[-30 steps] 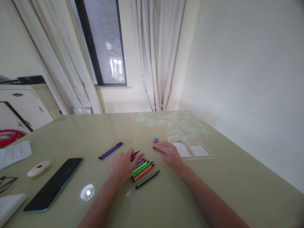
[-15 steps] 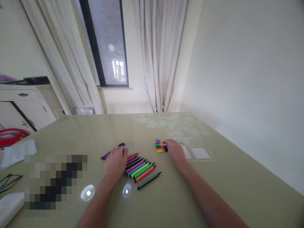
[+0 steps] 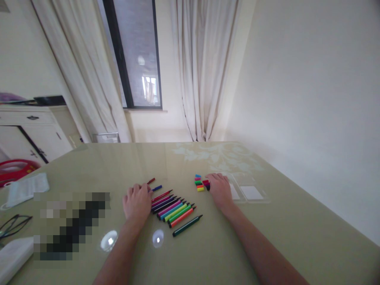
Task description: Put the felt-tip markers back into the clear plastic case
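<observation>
A row of uncapped markers point(image 3: 175, 209) is laid between the hands, the flat left hand point(image 3: 137, 202) seemingly covering two more pens point(image 3: 154, 185), while loose caps point(image 3: 199, 183) are touched by the right hand's point(image 3: 219, 190) relaxed fingers, none yet fitted.

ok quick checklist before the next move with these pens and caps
1. Left hand on the two loose pens: ok, it covers their near ends.
2. Row of pens lying side by side: ok; the dark green pen lies apart.
3. Right hand at the caps: ok, fingertips touch the pile.
4. Either hand's grip closed on anything: cannot tell.
5. Clear case open: cannot tell.
</observation>
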The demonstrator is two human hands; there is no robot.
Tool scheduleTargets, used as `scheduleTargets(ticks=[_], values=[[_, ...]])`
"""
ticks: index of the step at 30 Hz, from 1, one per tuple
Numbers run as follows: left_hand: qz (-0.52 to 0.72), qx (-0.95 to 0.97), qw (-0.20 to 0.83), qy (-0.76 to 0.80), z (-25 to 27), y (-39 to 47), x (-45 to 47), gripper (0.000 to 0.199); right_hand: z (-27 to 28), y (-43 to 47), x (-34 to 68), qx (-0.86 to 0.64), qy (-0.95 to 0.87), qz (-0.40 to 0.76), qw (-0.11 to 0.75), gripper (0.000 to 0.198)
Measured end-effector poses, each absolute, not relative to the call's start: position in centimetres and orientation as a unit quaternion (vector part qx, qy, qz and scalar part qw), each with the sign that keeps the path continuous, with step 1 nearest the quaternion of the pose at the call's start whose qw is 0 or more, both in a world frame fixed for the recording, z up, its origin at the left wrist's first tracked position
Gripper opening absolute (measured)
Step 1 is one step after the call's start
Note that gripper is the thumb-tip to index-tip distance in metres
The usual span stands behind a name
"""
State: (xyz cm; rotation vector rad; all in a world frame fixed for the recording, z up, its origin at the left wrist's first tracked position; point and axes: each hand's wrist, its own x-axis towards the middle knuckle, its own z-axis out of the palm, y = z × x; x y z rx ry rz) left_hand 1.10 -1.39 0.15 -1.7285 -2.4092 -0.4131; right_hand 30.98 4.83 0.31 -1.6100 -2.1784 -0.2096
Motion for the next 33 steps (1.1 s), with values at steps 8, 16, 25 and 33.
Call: scheduleTargets(ticks=[8, 16, 25, 33], values=[[-0.245, -0.757, -0.039, -0.605, 0.8, -1.5, 5.9, 0.020, 0.8, 0.9, 27.7, -0.385, -0.861, -0.027, 0.332, 0.031], [-0.207, -0.791, -0.038, -0.574, 1.2, -3.2, 7.6, 0.030, 0.1, 0.7, 27.3, -0.328, -0.882, -0.012, 0.338, 0.022], [-0.156, -0.635, 0.004, -0.756, 2.3, -2.1, 4.6, 0.054, 0.3, 3.3, 30.7, -0.445, -0.796, 0.047, 0.408, 0.028], [-0.107, -0.623, 0.059, -0.773, 0.1, -1.6, 2.9, 0.042, 0.3, 3.8, 31.5, -0.531, -0.797, 0.002, 0.289, 0.019]])
